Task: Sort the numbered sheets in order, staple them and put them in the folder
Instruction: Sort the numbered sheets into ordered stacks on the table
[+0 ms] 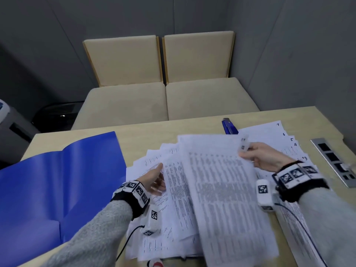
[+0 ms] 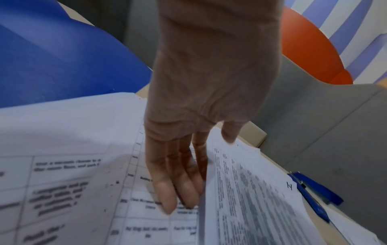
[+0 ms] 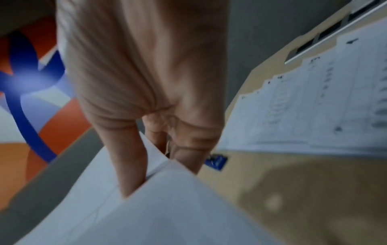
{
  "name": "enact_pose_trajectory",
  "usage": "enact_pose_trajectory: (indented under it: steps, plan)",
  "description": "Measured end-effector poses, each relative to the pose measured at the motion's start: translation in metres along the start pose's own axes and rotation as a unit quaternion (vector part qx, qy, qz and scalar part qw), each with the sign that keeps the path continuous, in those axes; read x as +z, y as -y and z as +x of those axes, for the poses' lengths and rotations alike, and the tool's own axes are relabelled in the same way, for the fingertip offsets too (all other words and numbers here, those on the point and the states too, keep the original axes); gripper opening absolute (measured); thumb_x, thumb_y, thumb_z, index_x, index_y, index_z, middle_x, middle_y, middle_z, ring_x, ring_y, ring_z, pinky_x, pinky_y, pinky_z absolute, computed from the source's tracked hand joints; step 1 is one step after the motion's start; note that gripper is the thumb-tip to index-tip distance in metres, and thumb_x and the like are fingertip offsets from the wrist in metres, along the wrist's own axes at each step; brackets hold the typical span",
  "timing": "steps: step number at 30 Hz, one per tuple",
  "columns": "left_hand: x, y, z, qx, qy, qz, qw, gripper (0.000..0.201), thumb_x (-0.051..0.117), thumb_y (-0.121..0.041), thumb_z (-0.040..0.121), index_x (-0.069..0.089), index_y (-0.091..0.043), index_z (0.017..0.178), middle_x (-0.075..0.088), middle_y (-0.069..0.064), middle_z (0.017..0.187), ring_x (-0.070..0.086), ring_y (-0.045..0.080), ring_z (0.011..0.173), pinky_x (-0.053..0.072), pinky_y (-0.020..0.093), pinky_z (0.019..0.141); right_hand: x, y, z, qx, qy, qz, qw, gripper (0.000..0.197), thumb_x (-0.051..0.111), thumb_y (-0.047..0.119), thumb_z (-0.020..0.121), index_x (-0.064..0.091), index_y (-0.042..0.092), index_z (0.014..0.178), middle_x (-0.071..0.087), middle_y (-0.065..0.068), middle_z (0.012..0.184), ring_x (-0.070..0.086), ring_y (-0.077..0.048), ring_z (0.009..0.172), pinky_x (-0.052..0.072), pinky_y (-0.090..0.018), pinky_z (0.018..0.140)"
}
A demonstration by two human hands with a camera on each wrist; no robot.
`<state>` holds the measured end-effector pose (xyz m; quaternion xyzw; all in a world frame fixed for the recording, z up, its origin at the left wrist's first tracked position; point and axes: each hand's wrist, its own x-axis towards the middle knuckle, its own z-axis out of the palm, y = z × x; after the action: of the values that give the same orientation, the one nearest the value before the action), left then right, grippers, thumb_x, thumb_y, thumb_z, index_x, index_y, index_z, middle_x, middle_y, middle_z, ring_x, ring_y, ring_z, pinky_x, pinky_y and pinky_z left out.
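Right hand (image 1: pixel 264 158) pinches lifted sheets (image 1: pixel 221 180) at corner; left hand (image 1: pixel 154 180) fingers (image 2: pixel 167 195) straight, flat on pile (image 1: pixel 154 228).

The sheets (image 1: pixel 221 189) are thin matt white paper with printed text. Beyond the left hand (image 1: pixel 154 179), the open folder (image 1: pixel 57 180) looks like smooth blue plastic with a soft sheen. The tabletop (image 1: pixel 173 128) is pale, matt wood-look laminate. Past the right hand (image 1: pixel 264 158), the stapler (image 1: pixel 229 127) is glossy blue, and a brushed-metal socket panel (image 1: pixel 335 160) sits just beyond.
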<state>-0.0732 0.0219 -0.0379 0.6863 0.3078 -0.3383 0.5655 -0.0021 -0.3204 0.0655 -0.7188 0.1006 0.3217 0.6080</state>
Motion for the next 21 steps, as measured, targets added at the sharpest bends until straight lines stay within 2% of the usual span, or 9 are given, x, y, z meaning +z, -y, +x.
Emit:
enact_pose_trajectory:
  steps: [4, 6, 8, 10, 12, 15, 18, 20, 21]
  plan:
    - [0.007, 0.008, 0.006, 0.089, -0.050, 0.116, 0.988, 0.014, 0.051, -0.016, 0.094, 0.059, -0.006, 0.087, 0.061, 0.008, 0.067, 0.059, 0.014, 0.048, 0.056, 0.031, 0.058, 0.040, -0.032, 0.027, 0.070, 0.033, -0.093, 0.993, 0.014, 0.054, -0.004, 0.090, 0.063, 0.005, 0.091, 0.070, -0.009, 0.090, 0.067, -0.019, 0.077, 0.055, -0.030, 0.064]
    - [0.009, 0.011, 0.007, 0.100, -0.044, 0.135, 0.985, 0.017, 0.048, -0.006, 0.094, 0.062, -0.007, 0.084, 0.063, 0.010, 0.065, 0.060, 0.012, 0.045, 0.059, 0.033, 0.059, 0.050, -0.046, 0.037, 0.100, 0.034, -0.099, 0.989, 0.015, 0.053, -0.008, 0.089, 0.063, 0.001, 0.094, 0.070, -0.013, 0.096, 0.068, -0.020, 0.078, 0.055, -0.028, 0.059]
    - [0.010, 0.014, 0.004, 0.091, -0.004, 0.136, 0.987, 0.027, 0.043, 0.002, 0.094, 0.063, -0.009, 0.081, 0.064, 0.005, 0.057, 0.059, 0.010, 0.042, 0.058, 0.027, 0.052, 0.052, -0.056, 0.044, 0.121, 0.024, -0.099, 0.987, 0.018, 0.053, -0.012, 0.087, 0.062, -0.002, 0.099, 0.068, -0.015, 0.097, 0.066, -0.021, 0.078, 0.054, -0.027, 0.058]
    - [0.007, 0.017, 0.003, 0.081, 0.022, 0.139, 0.987, 0.023, 0.045, 0.001, 0.095, 0.061, -0.007, 0.081, 0.062, 0.001, 0.049, 0.058, 0.009, 0.041, 0.058, 0.026, 0.052, 0.052, -0.063, 0.050, 0.140, 0.002, -0.114, 0.984, 0.021, 0.055, -0.012, 0.085, 0.061, -0.002, 0.103, 0.067, -0.013, 0.093, 0.063, -0.021, 0.077, 0.053, -0.029, 0.062]
    - [0.005, 0.019, 0.006, 0.081, 0.022, 0.134, 0.987, 0.021, 0.052, -0.005, 0.095, 0.057, -0.005, 0.074, 0.064, 0.004, 0.051, 0.061, 0.012, 0.044, 0.059, 0.030, 0.058, 0.053, -0.069, 0.056, 0.153, -0.015, -0.142, 0.978, 0.024, 0.057, -0.010, 0.084, 0.061, -0.001, 0.105, 0.066, -0.014, 0.097, 0.062, -0.025, 0.081, 0.053, -0.034, 0.071]
    - [0.005, 0.020, 0.012, 0.072, 0.014, 0.130, 0.989, 0.027, 0.052, -0.003, 0.094, 0.055, -0.006, 0.067, 0.065, 0.011, 0.058, 0.064, 0.017, 0.049, 0.059, 0.034, 0.062, 0.058, -0.073, 0.063, 0.147, -0.049, -0.183, 0.971, 0.024, 0.058, -0.009, 0.083, 0.061, 0.000, 0.105, 0.065, -0.016, 0.098, 0.062, -0.029, 0.084, 0.051, -0.031, 0.066]
    - [0.007, 0.020, 0.012, 0.065, 0.006, 0.128, 0.990, 0.027, 0.052, -0.003, 0.094, 0.055, -0.005, 0.067, 0.065, 0.013, 0.060, 0.065, 0.018, 0.050, 0.060, 0.034, 0.060, 0.062, -0.076, 0.072, 0.125, -0.079, -0.218, 0.965, 0.030, 0.062, -0.007, 0.080, 0.058, -0.002, 0.110, 0.064, -0.018, 0.107, 0.062, -0.032, 0.100, 0.050, -0.040, 0.083]
    - [0.007, 0.020, 0.013, 0.062, 0.001, 0.119, 0.991, 0.027, 0.052, -0.002, 0.094, 0.054, -0.004, 0.067, 0.065, 0.011, 0.056, 0.065, 0.016, 0.047, 0.060, 0.031, 0.054, 0.063, -0.079, 0.081, 0.126, -0.097, -0.235, 0.959, 0.024, 0.064, -0.005, 0.078, 0.058, 0.002, 0.100, 0.062, -0.017, 0.105, 0.061, -0.030, 0.101, 0.049, -0.039, 0.085]
    - [0.008, 0.020, 0.013, 0.065, -0.003, 0.118, 0.991, 0.027, 0.051, -0.002, 0.094, 0.054, -0.004, 0.067, 0.065, 0.010, 0.055, 0.065, 0.016, 0.046, 0.059, 0.029, 0.052, 0.065, -0.078, 0.082, 0.128, -0.105, -0.241, 0.956, 0.018, 0.064, -0.005, 0.078, 0.054, 0.005, 0.088, 0.060, -0.014, 0.097, 0.060, -0.028, 0.094, 0.049, -0.036, 0.080]
